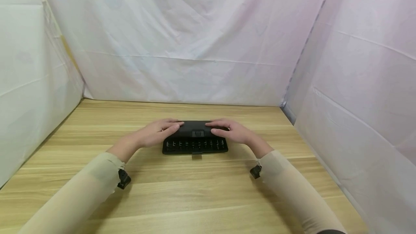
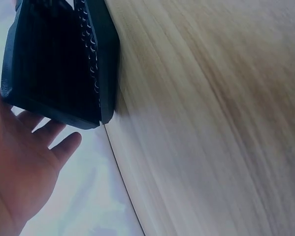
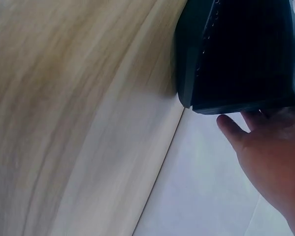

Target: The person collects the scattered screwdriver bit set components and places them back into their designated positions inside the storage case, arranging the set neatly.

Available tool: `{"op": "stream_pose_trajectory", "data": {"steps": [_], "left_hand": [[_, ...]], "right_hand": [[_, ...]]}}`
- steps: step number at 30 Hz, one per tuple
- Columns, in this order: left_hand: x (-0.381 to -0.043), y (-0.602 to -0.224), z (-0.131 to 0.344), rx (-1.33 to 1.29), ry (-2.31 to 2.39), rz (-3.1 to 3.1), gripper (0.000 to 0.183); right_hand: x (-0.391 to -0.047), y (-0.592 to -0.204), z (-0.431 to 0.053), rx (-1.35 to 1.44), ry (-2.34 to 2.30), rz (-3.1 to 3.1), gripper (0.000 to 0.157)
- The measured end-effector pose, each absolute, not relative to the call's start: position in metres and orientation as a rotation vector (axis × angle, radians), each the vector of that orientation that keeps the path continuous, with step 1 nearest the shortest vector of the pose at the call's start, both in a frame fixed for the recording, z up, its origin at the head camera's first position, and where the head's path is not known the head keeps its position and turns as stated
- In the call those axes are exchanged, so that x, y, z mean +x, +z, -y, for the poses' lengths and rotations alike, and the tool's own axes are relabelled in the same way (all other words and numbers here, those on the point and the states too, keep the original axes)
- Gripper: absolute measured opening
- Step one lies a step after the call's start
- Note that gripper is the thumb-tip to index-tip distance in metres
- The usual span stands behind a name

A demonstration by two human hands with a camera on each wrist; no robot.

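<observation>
A black hinged case [image 1: 195, 150] lies on the table with its lid [image 1: 186, 127] partly raised. Inside the base runs a row of small shiny metal pieces [image 1: 193, 143], too small to identify. My left hand [image 1: 156, 131] rests on the left end of the lid, its fingers extended over the outer face. On the lid's right end lies my right hand [image 1: 234, 131], also with fingers fairly straight. In the left wrist view, spread fingers [image 2: 66, 147] are beside the case's end. The dark inside of the lid [image 3: 248, 59] shows in the right wrist view.
The wood-grain table [image 1: 195, 194] carries the case near its far side. White cloth [image 1: 188, 46] hangs behind the table and along both sides. Each sleeve has a small black device [image 1: 124, 179] at the wrist.
</observation>
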State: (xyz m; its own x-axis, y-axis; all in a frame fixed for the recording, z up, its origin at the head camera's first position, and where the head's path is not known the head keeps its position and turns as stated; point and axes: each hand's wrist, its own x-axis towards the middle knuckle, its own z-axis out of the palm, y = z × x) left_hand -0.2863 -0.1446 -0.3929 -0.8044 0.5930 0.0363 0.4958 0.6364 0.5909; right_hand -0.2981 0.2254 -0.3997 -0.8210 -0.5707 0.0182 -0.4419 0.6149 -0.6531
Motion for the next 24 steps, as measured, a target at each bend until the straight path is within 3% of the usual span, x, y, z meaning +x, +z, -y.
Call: {"op": "stream_pose_trajectory", "data": {"steps": [24], "left_hand": [[-0.277, -0.408, 0.135, 1.005, 0.467, -2.655, 0.065]], "right_hand": [[-0.290, -0.413, -0.216, -0.909, -0.717, -2.593, 0.057]]}}
